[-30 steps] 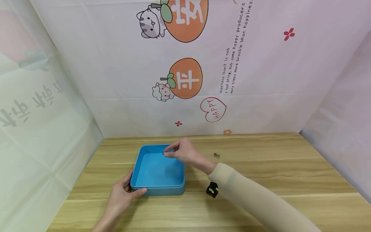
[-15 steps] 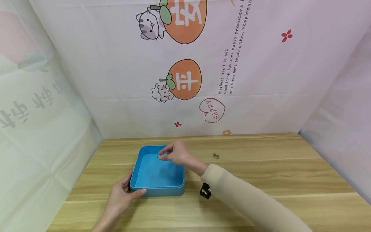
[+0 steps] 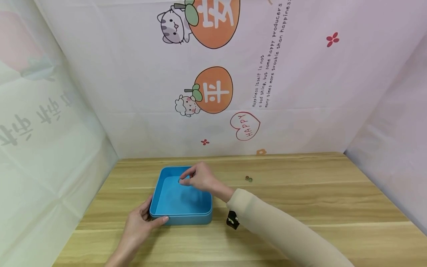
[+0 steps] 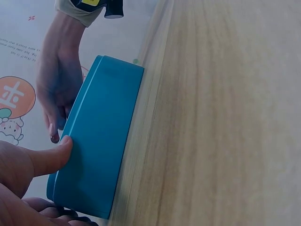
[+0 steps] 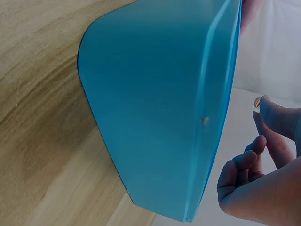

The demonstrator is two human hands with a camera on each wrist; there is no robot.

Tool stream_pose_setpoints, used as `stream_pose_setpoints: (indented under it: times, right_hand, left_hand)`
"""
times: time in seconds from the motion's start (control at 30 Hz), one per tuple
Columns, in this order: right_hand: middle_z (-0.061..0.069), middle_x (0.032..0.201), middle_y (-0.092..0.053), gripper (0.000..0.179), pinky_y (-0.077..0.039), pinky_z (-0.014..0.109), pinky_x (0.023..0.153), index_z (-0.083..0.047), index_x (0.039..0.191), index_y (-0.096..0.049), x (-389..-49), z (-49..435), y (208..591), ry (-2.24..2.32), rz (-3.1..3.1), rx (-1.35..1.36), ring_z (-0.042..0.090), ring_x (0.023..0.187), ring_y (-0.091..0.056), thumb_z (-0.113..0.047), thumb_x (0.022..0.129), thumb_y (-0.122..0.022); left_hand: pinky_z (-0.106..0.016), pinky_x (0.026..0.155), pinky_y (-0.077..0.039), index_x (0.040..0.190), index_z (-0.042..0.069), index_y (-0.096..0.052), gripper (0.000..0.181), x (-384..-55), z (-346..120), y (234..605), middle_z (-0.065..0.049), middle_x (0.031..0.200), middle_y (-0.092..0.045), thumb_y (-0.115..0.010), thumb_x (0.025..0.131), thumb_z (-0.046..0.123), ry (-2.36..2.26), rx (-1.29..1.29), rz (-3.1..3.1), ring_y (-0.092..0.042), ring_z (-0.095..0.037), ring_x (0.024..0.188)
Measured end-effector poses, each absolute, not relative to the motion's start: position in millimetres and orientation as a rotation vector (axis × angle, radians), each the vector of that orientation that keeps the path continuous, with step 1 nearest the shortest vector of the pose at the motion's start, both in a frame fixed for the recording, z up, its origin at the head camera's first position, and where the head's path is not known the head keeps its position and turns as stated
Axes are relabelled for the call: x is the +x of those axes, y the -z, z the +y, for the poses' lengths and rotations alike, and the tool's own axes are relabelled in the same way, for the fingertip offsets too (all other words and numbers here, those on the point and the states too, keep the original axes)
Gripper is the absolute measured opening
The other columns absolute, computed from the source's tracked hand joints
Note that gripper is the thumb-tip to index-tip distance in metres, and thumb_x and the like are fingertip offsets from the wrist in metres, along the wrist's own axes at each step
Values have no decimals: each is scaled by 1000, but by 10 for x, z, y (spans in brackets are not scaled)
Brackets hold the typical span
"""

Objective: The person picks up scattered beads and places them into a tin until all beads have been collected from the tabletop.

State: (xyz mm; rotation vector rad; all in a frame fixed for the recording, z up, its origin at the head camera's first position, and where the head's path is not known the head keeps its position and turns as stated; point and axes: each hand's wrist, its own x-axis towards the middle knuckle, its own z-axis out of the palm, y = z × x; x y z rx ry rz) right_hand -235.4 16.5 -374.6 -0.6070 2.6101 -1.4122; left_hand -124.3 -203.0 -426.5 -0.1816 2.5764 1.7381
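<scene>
A square blue box [image 3: 181, 219] with its top open stands on the wooden table. My left hand [image 3: 138, 222] grips its near left corner, with the thumb on the front wall, as the left wrist view also shows. Over the box's far right part is my right hand [image 3: 203, 178], pinching a glass marble [image 5: 256, 104] between thumb and forefinger. The marble looks clear with an orange swirl in the right wrist view. My right hand's other fingers [image 5: 237, 172] curl loosely. The hand hides part of the box's far right corner.
Two more small marbles, a reddish one [image 3: 247, 178] and a greenish one [image 3: 250, 180], lie on the wooden table [image 3: 300, 193] to the right of the box. A black wrist device [image 3: 232, 220] shows under the right sleeve [image 3: 267, 218]. A printed cloth [image 3: 293, 129] hangs behind.
My right hand has moved left, further over the box, with the marble still pinched. The left hand keeps its grip on the corner, and the box stays in place.
</scene>
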Motion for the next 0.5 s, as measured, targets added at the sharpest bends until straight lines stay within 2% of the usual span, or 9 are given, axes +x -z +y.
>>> stream_pose_setpoints:
  times: [0.5]
  right_hand:
    - [1, 70, -61, 19, -38, 22, 52, -4, 110, -83, -2369, 114, 3779, 1385, 2655, -642, 14, 64, -53, -15, 94, -83]
  left_hand:
    - [-51, 113, -42, 162, -9, -26, 102, -1244, -2043, 4268, -30, 164, -29, -90, 86, 13, -1730, -177, 2586, -35, -44, 148]
